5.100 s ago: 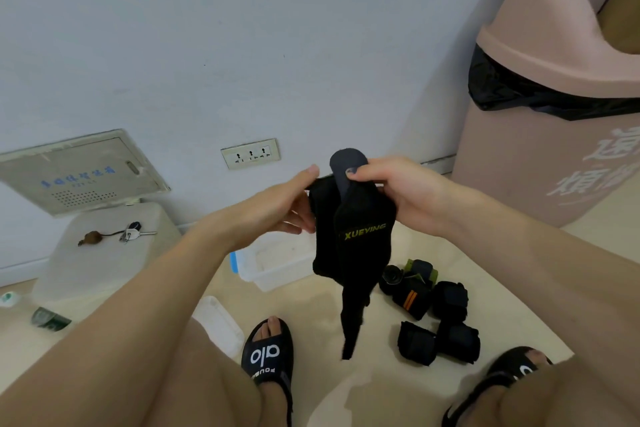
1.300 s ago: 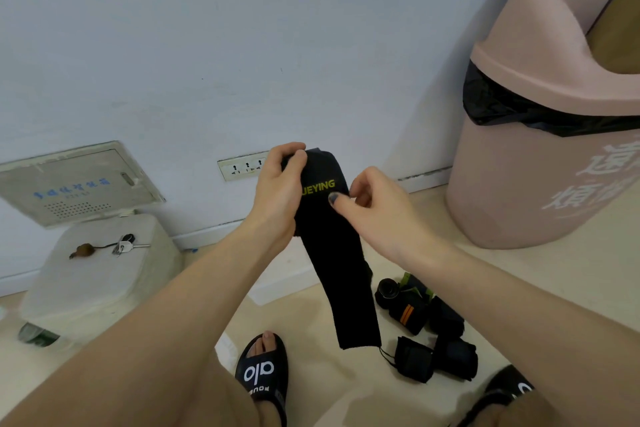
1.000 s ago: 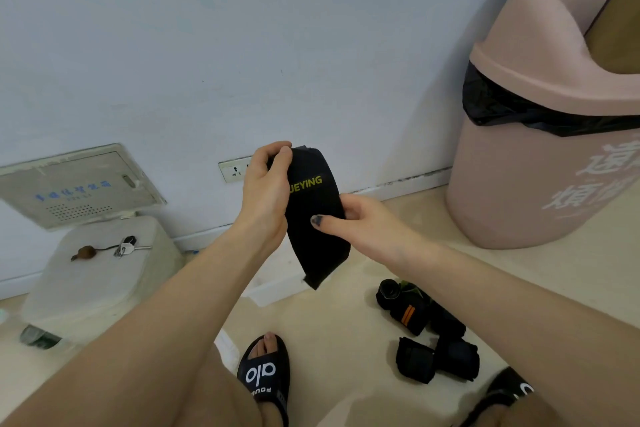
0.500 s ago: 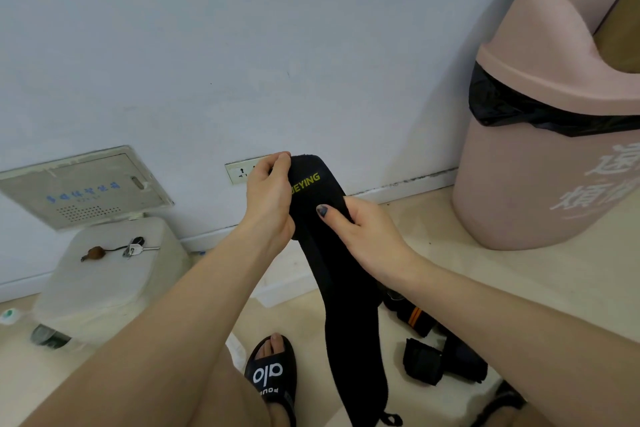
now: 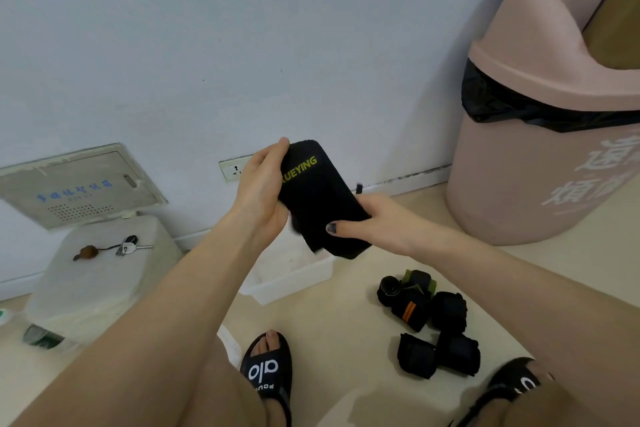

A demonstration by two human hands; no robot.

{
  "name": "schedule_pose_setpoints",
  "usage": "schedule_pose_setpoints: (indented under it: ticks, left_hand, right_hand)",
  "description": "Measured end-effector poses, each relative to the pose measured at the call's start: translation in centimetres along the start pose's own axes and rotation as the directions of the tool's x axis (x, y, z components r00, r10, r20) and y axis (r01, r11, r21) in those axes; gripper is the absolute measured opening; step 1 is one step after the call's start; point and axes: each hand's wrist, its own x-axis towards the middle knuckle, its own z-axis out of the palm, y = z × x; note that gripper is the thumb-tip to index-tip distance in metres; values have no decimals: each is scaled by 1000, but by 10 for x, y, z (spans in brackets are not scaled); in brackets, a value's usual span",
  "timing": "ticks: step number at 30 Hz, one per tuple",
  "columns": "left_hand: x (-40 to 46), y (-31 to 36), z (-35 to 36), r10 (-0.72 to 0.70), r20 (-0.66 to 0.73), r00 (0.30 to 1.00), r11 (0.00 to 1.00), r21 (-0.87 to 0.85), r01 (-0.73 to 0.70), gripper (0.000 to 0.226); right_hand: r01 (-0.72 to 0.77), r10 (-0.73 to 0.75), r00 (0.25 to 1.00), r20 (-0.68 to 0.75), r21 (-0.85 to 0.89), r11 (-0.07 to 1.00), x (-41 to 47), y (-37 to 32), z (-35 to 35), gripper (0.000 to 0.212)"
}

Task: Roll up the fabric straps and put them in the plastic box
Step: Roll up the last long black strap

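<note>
Two black slide sandals [image 5: 266,376] sit at the very bottom of the view, at 6 and 5 o'clock, on a beige floor [image 5: 346,329]. Just beyond them, at about 4 o'clock, lies a cluster of rolled black fabric straps [image 5: 431,322], one with orange stripes. Two bare forearms reach in from the lower corners to the middle. Between them, held in the air, is a black fabric strap [image 5: 318,198] with yellow lettering, folded short. The left hand [image 5: 259,194] grips its upper end, fingers curled round the edge. The right hand [image 5: 375,222] holds the lower end, thumb pressed across the front. Beneath the strap sits the clear plastic box [image 5: 287,282]. Farther off, keys [image 5: 126,246] rest on a white container [image 5: 93,274] at 9 o'clock, a pink bin [image 5: 540,163] stands at 2 o'clock, and a pale wall [image 5: 242,45] carries a socket [image 5: 233,168].
</note>
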Motion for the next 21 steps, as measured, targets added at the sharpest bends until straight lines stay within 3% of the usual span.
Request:
schedule_pose_setpoints:
  ticks: [4, 10, 13, 16, 21]
  left_hand:
    - [-4, -1, 0, 30, 63, 998, 998, -64, -26, 46]
    - [-18, -22, 10, -157, 242, 957, 940, 332, 71, 52]
    - [-12, -25, 13, -118, 175, 978, 973, 217, 78, 44]
    - [-5, -21, 15, -70, 123, 990, 996, 68, 62, 39]
    - [-3, -18, 14, -68, 76, 995, 997, 25, 67, 41]
  right_hand:
    - [38, -32, 999, -42, 141, 989, -6, -7, -5, 17]
    - [48, -30, 992, -123, 140, 989, -3, -16, 2, 18]
    - [-18, 47, 988, -150, 188, 982, -3, -15, 3, 25]
    - [-84, 99, 993, -69, 188, 979, -3, -7, 3, 34]
    - [-123, 126, 992, -6, 194, 973, -3, -2, -3, 28]
